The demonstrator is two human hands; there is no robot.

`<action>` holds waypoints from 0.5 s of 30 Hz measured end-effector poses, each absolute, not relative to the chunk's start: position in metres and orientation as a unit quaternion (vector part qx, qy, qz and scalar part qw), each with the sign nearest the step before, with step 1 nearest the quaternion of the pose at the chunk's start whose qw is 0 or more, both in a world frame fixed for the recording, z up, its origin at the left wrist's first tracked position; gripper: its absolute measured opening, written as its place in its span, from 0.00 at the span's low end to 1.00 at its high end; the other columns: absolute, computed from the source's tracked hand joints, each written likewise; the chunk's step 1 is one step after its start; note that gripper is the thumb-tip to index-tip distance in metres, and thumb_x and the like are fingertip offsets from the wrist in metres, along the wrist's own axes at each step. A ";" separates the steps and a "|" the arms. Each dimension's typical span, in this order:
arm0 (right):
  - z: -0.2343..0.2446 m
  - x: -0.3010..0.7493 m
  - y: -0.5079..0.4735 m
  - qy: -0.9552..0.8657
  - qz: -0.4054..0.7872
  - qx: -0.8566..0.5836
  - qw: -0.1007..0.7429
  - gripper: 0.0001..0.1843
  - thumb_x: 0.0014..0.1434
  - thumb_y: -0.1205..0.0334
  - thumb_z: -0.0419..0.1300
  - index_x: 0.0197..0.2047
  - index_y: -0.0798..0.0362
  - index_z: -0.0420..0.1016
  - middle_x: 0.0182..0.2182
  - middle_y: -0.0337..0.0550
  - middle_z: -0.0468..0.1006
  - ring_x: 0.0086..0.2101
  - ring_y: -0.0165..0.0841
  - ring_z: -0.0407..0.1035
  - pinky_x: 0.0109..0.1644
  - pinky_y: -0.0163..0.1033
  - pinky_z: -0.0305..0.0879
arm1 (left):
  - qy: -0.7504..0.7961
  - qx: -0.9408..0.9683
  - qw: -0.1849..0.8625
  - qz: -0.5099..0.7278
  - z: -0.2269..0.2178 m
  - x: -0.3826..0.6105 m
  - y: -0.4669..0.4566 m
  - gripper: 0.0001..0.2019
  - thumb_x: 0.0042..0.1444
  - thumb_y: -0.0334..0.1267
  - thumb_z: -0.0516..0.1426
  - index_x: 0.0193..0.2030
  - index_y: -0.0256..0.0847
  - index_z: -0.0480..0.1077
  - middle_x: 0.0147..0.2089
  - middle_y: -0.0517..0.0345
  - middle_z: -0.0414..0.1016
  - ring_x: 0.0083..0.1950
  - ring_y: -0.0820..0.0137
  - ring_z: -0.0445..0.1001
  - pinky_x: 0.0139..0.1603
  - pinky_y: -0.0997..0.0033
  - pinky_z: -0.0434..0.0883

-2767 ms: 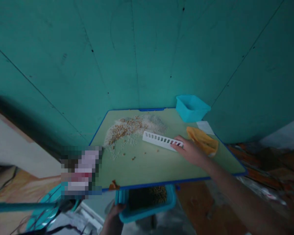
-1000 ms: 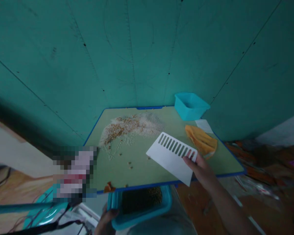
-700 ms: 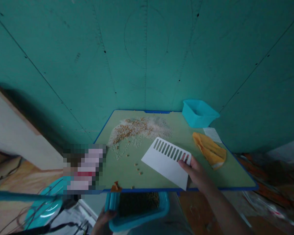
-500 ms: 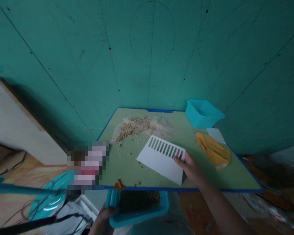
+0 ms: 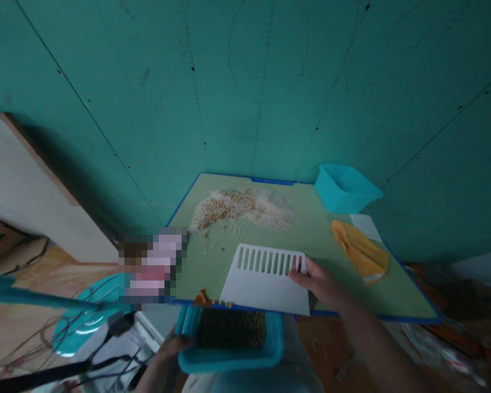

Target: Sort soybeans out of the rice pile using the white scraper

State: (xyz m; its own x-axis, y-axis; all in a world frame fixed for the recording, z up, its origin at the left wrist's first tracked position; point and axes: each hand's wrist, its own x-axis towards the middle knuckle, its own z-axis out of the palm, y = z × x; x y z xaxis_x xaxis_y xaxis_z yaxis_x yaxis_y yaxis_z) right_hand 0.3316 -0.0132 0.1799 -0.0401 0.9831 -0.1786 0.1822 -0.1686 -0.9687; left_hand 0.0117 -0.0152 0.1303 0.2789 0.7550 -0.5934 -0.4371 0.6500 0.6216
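The right hand (image 5: 317, 278) is closed around the right end of a white slotted scraper (image 5: 265, 292), thumb across the near face and fingertips showing through the end slots. The left hand (image 5: 174, 346), at the bottom of the frame left of center, grasps the left end of a turquoise bin (image 5: 229, 364), thumb over the rim; its other fingers are hidden.

The scraper lies left of the right hand and above and right of the left one, its lower edge at the front edge of the blue-rimmed board (image 5: 323, 234). The held bin sits just below that edge, with a dark mass of beans (image 5: 231, 330) inside.

There are two hands, one scraper and two bins, the second bin (image 5: 347, 191) at the board's upper right. Below it lie one white sheet (image 5: 366, 225) and one orange cloth (image 5: 360, 251). One mixed heap of tan beans and white grains (image 5: 237, 210) spreads across the board's upper left. One orange-brown scrap (image 5: 203, 298) rests at the front edge, with a few loose beans (image 5: 228, 304) beside it.
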 end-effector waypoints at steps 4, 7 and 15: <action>0.183 0.334 -0.013 -0.525 0.541 -0.555 0.352 0.16 0.52 0.51 0.59 0.41 0.51 0.69 0.34 0.40 0.76 0.35 0.36 0.69 0.38 0.40 0.65 | 0.457 0.182 0.775 0.396 0.127 0.008 -0.016 0.29 0.38 0.31 0.60 0.53 0.42 0.69 0.37 0.56 0.84 0.50 0.51 0.74 0.49 0.59 0.70; 0.189 0.338 -0.008 -0.532 0.532 -0.555 0.354 0.17 0.51 0.52 0.60 0.41 0.52 0.69 0.35 0.41 0.77 0.36 0.36 0.69 0.39 0.40 0.65 | 0.453 0.177 0.778 0.397 0.125 0.006 -0.017 0.29 0.38 0.31 0.59 0.52 0.42 0.70 0.37 0.55 0.84 0.49 0.50 0.74 0.49 0.58 0.70; 0.213 0.346 0.048 -0.517 0.432 -0.569 0.471 0.21 0.49 0.50 0.60 0.44 0.49 0.67 0.43 0.43 0.76 0.45 0.39 0.68 0.50 0.46 0.61 | 0.466 0.145 0.770 0.410 0.131 0.009 -0.017 0.29 0.37 0.29 0.59 0.52 0.41 0.71 0.38 0.54 0.83 0.49 0.49 0.74 0.49 0.57 0.69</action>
State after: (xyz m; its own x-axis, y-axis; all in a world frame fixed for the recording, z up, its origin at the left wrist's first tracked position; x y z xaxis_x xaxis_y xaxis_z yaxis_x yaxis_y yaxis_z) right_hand 0.3464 0.0478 0.2132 0.0918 0.9958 -0.0042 0.1814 -0.0208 -0.9832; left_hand 0.0092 -0.0170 0.1312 0.2278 0.7673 -0.5995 -0.4969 0.6211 0.6061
